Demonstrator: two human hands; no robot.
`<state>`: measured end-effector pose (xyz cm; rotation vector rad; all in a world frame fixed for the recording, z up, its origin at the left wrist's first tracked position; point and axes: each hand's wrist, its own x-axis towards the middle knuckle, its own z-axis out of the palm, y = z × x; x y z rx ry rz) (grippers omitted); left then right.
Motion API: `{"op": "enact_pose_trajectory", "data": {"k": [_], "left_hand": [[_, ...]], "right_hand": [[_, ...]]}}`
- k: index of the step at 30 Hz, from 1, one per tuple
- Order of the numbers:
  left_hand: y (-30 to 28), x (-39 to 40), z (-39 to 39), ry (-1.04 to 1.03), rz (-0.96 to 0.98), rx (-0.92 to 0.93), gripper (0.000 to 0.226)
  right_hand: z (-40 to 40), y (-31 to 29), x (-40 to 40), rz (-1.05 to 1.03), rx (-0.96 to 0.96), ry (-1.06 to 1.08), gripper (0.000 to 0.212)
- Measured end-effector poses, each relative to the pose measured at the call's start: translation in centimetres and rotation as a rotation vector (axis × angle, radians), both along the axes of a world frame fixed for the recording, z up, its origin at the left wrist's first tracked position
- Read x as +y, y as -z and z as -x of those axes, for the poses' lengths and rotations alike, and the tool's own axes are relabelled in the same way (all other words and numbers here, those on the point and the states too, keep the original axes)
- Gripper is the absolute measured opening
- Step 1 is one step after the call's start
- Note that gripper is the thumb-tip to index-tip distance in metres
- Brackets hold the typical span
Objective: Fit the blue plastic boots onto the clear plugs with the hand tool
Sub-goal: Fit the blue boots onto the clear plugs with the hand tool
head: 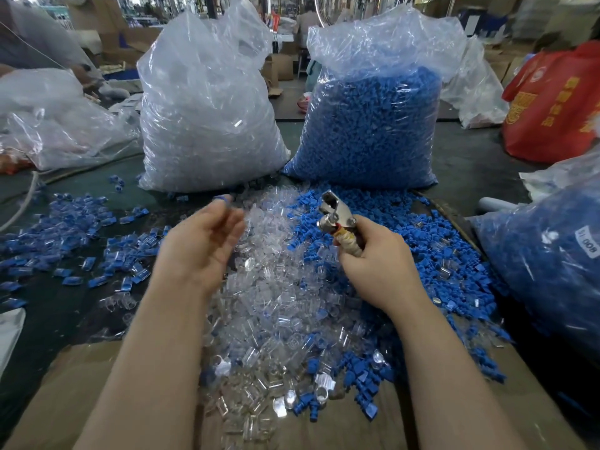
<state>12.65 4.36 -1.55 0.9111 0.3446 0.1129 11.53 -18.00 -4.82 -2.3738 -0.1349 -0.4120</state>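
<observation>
My right hand [378, 261] grips the taped handles of a metal hand tool [337, 216], whose jaws point up and left above the heaps. My left hand [201, 241] hovers over the heap of clear plugs [272, 287], its fingers loosely curled and blurred; a blue tip shows at one fingertip, and I cannot tell whether it holds a part. Loose blue boots [431, 251] lie heaped to the right of the plugs. Assembled blue-and-clear pieces [81, 228] are scattered at the left.
A big clear bag of plugs [201, 118] and one of blue boots [373, 125] stand upright behind the heaps. Another bag of blue parts [545, 261] lies at the right, a red bag [558, 102] beyond it. Cardboard [81, 384] covers the near edge.
</observation>
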Motion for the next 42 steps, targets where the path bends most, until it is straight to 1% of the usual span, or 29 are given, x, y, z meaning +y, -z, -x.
{"op": "enact_pose_trajectory", "data": {"k": [2,4,6,7,9,11,12,15,17,19,21,23,25,27,28,30,32,33,35,36,40,42], "left_hand": [[0.5,2.3,-0.2,-0.097,0.241,0.056,0.012],[1.1,4.2,-0.2,-0.213,0.431,0.117,0.010],[1.8,5.7,-0.2,-0.329,0.613,0.126,0.014],[2.1,6.2,-0.1,-0.373,0.673,0.107,0.014],[2.4,7.1,0.0,-0.423,0.706,0.038,0.018],[2.8,7.8,0.1,-0.451,0.680,-0.023,0.032],[2.9,8.1,0.0,-0.456,0.654,-0.034,0.035],[2.7,8.1,-0.1,-0.419,0.559,-0.029,0.029],[2.1,7.3,-0.2,-0.314,0.392,-0.004,0.015],[1.4,5.7,-0.2,-0.161,0.097,0.037,0.009],[0.9,3.9,0.1,-0.020,-0.249,0.037,0.009],[0.4,2.0,0.6,0.129,-0.591,-0.005,0.010],[0.0,-0.1,1.0,0.286,-0.845,-0.062,0.010],[0.0,-2.0,1.3,0.395,-1.043,-0.114,0.009],[0.0,-2.8,1.5,0.431,-1.121,-0.133,0.008],[0.2,-3.9,1.6,0.507,-1.213,-0.158,0.011],[0.5,-4.7,1.6,0.583,-1.319,-0.179,0.022],[0.8,-5.1,1.5,0.607,-1.404,-0.199,0.026],[1.2,-5.8,1.4,0.617,-1.565,-0.244,0.030],[1.3,-6.1,1.4,0.604,-1.606,-0.254,0.028],[1.5,-5.7,1.3,0.508,-1.626,-0.236,0.008],[1.6,-4.9,1.0,0.435,-1.578,-0.198,0.013]], "right_hand": [[-0.1,0.1,-0.2,-0.010,-0.010,0.008,0.007],[-0.2,0.2,-0.2,-0.001,-0.006,0.004,0.008],[-0.2,0.3,-0.3,0.015,0.011,0.002,0.009],[-0.3,0.4,-0.3,0.021,0.018,0.004,0.008],[-0.3,0.6,-0.4,0.023,0.024,0.013,0.008],[-0.3,0.6,-0.4,0.016,0.022,0.023,0.009],[-0.4,0.7,-0.4,0.019,0.017,0.030,0.008],[-0.5,0.7,-0.5,0.046,0.015,0.059,0.006],[-0.5,0.7,-0.6,0.061,0.025,0.068,0.005],[-0.5,0.7,-0.7,0.076,0.042,0.076,0.005],[-0.6,0.6,-0.7,0.098,0.056,0.085,0.006],[-0.7,0.6,-0.7,0.120,0.066,0.089,0.007],[-0.8,0.6,-0.8,0.129,0.090,0.090,0.009],[-0.9,0.6,-0.9,0.132,0.121,0.071,0.014],[-0.9,0.6,-0.9,0.128,0.137,0.054,0.018],[-0.8,0.5,-0.9,0.112,0.165,0.027,0.024],[-0.8,0.6,-0.9,0.106,0.180,0.017,0.024],[-0.8,0.6,-0.9,0.110,0.182,0.015,0.024],[-0.8,0.6,-0.8,0.126,0.177,0.015,0.024],[-0.8,0.6,-0.9,0.133,0.172,0.015,0.024],[-0.8,0.5,-1.0,0.140,0.155,0.015,0.026],[-0.8,0.5,-0.9,0.138,0.154,0.013,0.026]]}}
